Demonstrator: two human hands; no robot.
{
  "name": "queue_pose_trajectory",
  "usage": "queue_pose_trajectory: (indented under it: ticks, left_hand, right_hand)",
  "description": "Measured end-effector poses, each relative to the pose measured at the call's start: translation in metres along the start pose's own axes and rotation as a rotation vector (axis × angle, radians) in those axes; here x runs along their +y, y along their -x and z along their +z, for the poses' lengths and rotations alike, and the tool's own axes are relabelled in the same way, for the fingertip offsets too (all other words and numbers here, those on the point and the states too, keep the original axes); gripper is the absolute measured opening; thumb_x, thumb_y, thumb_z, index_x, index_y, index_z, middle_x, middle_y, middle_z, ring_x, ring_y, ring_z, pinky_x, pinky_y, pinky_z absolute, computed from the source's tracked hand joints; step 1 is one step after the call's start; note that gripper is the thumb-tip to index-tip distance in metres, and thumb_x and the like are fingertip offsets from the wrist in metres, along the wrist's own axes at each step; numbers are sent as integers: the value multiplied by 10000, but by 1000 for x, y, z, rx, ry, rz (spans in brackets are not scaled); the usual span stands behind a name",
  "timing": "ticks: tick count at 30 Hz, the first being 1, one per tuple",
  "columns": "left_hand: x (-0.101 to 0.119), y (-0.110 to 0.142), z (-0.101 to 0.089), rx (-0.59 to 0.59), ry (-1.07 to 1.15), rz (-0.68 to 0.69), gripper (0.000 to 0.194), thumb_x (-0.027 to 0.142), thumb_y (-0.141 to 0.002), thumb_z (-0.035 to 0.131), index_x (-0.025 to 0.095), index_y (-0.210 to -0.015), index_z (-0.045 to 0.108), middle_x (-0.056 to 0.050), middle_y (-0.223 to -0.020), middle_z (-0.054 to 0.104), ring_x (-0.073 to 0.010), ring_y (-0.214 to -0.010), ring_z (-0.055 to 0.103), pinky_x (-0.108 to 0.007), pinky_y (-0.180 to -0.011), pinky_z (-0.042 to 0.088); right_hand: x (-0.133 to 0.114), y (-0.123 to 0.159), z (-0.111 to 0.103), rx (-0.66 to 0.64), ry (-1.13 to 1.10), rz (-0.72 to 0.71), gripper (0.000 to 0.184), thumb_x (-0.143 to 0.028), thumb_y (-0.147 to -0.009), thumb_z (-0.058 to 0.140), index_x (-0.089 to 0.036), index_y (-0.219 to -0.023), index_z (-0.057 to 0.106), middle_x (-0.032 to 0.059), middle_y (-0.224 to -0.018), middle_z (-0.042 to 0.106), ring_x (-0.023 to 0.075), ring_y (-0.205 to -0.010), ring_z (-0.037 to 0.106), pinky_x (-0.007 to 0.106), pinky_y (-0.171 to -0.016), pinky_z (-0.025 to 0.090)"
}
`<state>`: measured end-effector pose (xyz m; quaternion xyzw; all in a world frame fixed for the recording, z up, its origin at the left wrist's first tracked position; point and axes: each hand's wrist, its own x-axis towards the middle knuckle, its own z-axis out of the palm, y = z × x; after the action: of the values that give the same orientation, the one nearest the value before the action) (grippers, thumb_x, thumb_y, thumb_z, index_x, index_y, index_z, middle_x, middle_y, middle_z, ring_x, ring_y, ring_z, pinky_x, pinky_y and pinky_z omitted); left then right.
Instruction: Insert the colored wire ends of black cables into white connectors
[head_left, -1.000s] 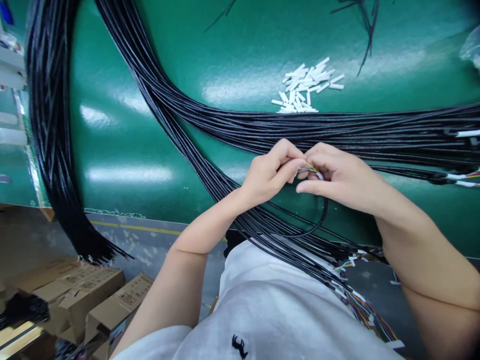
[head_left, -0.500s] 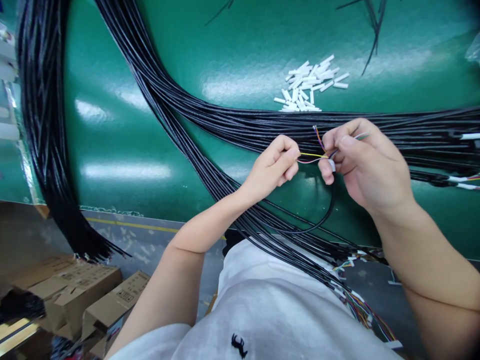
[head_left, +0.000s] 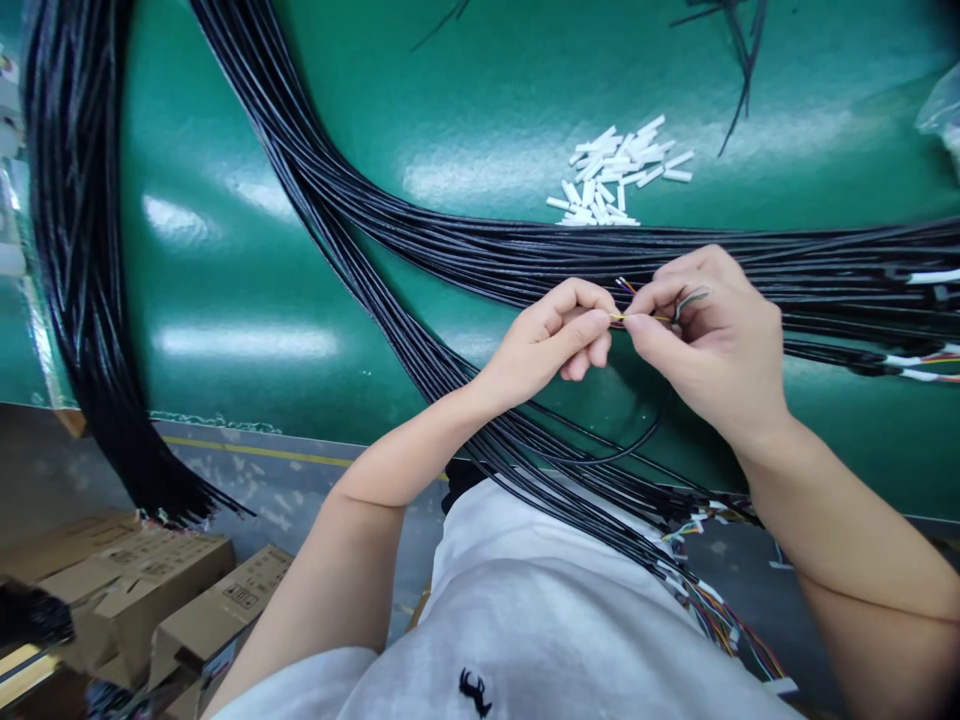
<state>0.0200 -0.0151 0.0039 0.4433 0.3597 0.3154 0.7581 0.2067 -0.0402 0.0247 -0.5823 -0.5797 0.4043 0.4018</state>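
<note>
My left hand pinches thin coloured wires, a yellow one among them, between thumb and forefinger. Close on its right, my right hand is closed on the same wires, its thumb and forefinger almost touching the left fingertips. A few wire ends stick up between the hands, and a grey-green wire loops over the right fingers. From below the right hand a black cable curves down to the left. Most of the stripped part is hidden by my fingers.
A thick bundle of black cables crosses the green table behind my hands. Beyond it lies a pile of short white tubes. Another cable bundle hangs over the left edge. Cardboard boxes stand on the floor.
My right hand has moved left, up to the left fingertips, and its thumb and forefinger now pinch the wires there. The length of wire showing between the hands has shortened.
</note>
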Motion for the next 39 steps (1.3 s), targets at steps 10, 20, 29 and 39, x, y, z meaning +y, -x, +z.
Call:
queue_pose_trajectory:
  ticks: [10, 20, 29, 39]
  left_hand:
    - [2, 0, -8, -98, 170, -196, 516, 593, -845, 812, 201, -1030, 532, 37, -751, 750, -65, -541, 675, -167, -503, 486]
    - [-3, 0, -8, -124, 202, -138, 455, 541, -911, 767, 187, -1045, 513, 44, -761, 762, -59, -541, 691, -149, -484, 491]
    - [-5, 0, -8, -172, 168, -148, 486, 555, -902, 770, 205, -994, 446, 67, -754, 754, -41, -497, 661, -133, -448, 446]
    - [-6, -2, -7, -171, 151, -108, 463, 535, -902, 775, 206, -1014, 469, 67, -735, 736, -35, -490, 630, -144, -458, 422]
  right_hand:
    - [3, 6, -2, -75, 97, -73, 151, -257, -934, 699, -308, -795, 671, 104, -1047, 623, 272, -845, 567, 460, -672, 496]
    - [12, 3, 5, 71, 305, -367, 153, -167, -899, 677, -286, -809, 643, 67, -893, 581, 239, -764, 579, 385, -605, 425]
    - [14, 1, 6, 66, 301, -403, 169, -130, -856, 684, -284, -814, 631, 41, -869, 569, 172, -638, 499, 345, -523, 404]
    - [14, 1, 8, 26, 183, -309, 178, -104, -828, 701, -277, -814, 656, 37, -891, 565, 149, -642, 491, 335, -516, 409]
